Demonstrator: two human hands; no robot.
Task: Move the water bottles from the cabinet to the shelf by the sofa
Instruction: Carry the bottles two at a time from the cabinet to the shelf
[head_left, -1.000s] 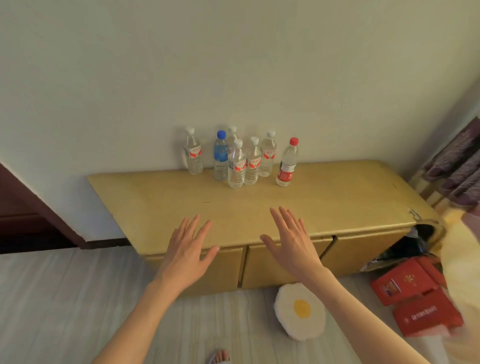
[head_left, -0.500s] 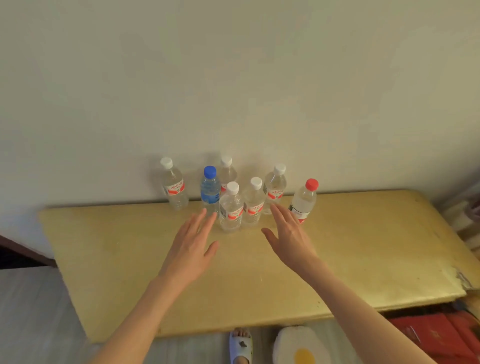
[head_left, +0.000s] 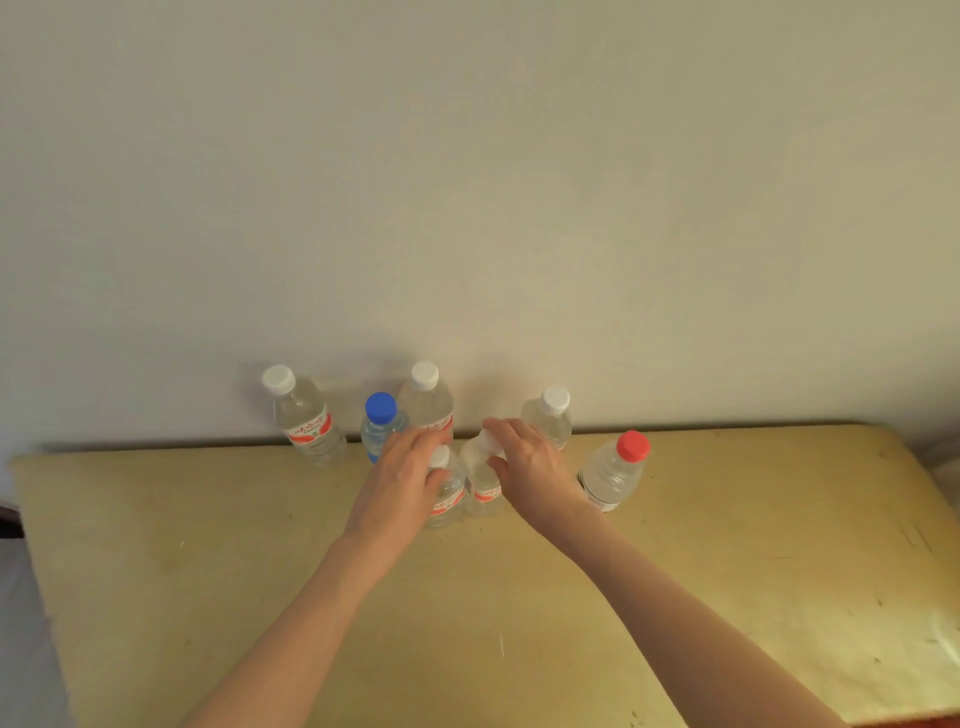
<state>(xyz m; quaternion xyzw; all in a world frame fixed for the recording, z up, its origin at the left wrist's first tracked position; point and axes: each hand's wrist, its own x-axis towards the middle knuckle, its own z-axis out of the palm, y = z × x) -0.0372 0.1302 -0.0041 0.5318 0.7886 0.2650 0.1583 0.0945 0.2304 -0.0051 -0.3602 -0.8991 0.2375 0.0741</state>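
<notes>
Both hands have reached the front bottles (upright), left hand (head_left: 402, 480) fingers curling round one bottle (head_left: 451, 491), right hand (head_left: 530, 467) another (head_left: 480, 480)

- The cabinet top (head_left: 519, 597), a scuffed yellow-wood surface, stood against a pale wall.
- Seven water bottles stood upright on it near the wall, clustered.
- A white-capped bottle (head_left: 306, 415) was leftmost; a blue-capped bottle (head_left: 379, 423) stood beside it.
- A red-capped bottle (head_left: 613, 473) was rightmost.
- The front two bottles were partly hidden by hands.
</notes>
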